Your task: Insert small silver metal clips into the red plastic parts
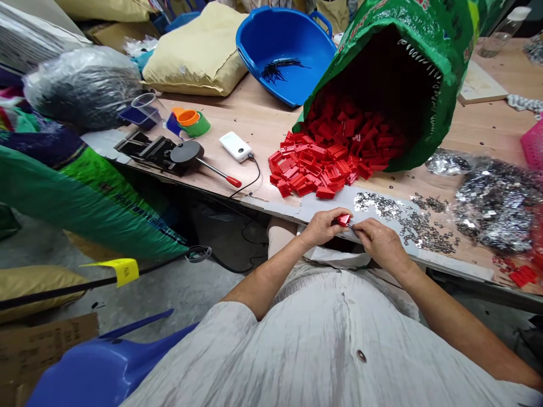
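My left hand (pixel 323 226) is closed around a small red plastic piece (pixel 343 219) at the table's front edge. My right hand (pixel 379 240) pinches a tiny metal part against that red piece; the part is too small to make out clearly. Just beyond my hands lies a heap of red plastic pieces (pixel 318 167) spilling from a tipped green sack (pixel 407 68). Small silver metal clips (pixel 407 217) are scattered on the table to the right of my hands.
A blue tub (pixel 284 51) with dark bits stands at the back. A white power bank (pixel 236 146), a black hand tool with a red-tipped lever (pixel 182 155) and coloured cups (pixel 189 120) lie at left. Bags of metal parts (pixel 496 203) sit at right. A blue chair (pixel 102 367) stands below left.
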Action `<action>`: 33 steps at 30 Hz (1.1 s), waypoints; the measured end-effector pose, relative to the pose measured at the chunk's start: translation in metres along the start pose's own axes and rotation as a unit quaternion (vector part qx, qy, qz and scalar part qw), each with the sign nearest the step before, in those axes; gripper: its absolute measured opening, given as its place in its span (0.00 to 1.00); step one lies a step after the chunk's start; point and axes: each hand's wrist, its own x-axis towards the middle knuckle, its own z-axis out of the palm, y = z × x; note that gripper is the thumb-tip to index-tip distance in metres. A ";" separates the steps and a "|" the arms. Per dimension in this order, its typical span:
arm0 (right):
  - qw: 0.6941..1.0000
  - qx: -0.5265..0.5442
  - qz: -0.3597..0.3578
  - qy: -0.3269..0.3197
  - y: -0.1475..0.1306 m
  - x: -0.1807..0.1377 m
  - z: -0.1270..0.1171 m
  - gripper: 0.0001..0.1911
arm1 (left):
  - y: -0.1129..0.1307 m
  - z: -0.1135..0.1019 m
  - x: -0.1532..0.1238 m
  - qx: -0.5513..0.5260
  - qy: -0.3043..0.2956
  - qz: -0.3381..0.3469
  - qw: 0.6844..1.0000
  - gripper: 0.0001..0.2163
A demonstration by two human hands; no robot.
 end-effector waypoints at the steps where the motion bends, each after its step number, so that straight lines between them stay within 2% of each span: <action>1: 1.000 -0.008 0.000 0.000 -0.002 0.000 0.001 0.12 | 0.000 0.000 0.000 -0.001 0.002 -0.004 1.000 0.15; 8: 0.997 -0.061 0.048 0.003 -0.020 0.003 0.004 0.12 | -0.003 0.004 0.000 -0.016 0.014 -0.007 1.000 0.14; 12: 0.999 -0.007 0.037 -0.007 -0.014 0.002 -0.003 0.11 | -0.002 0.004 -0.002 -0.029 0.013 -0.010 0.999 0.14; 14: 0.999 0.026 0.021 0.009 -0.008 -0.001 -0.008 0.12 | 0.000 0.004 -0.005 -0.048 0.028 -0.011 0.998 0.14; 18: 0.992 0.110 -0.001 0.055 -0.003 -0.013 -0.016 0.13 | 0.009 0.010 -0.013 -0.159 0.081 -0.015 0.984 0.17; 21: 0.983 0.182 0.012 0.021 -0.010 -0.022 -0.022 0.17 | 0.022 0.014 -0.020 -0.312 0.118 -0.051 0.941 0.16; 24: 0.980 0.197 0.010 -0.023 -0.021 -0.027 -0.026 0.24 | 0.037 0.018 -0.027 -0.481 0.116 -0.118 0.861 0.14; 26: 0.983 0.179 0.000 -0.027 -0.028 -0.029 -0.027 0.25 | 0.046 0.020 -0.030 -0.563 0.096 -0.158 0.805 0.15; 30: 0.989 0.147 -0.003 -0.016 -0.036 -0.029 -0.029 0.24 | 0.057 0.024 -0.035 -0.641 0.092 -0.208 0.733 0.11; 33: 0.991 0.136 -0.013 0.002 -0.038 -0.029 -0.030 0.22 | 0.062 0.027 -0.037 -0.669 0.100 -0.222 0.702 0.06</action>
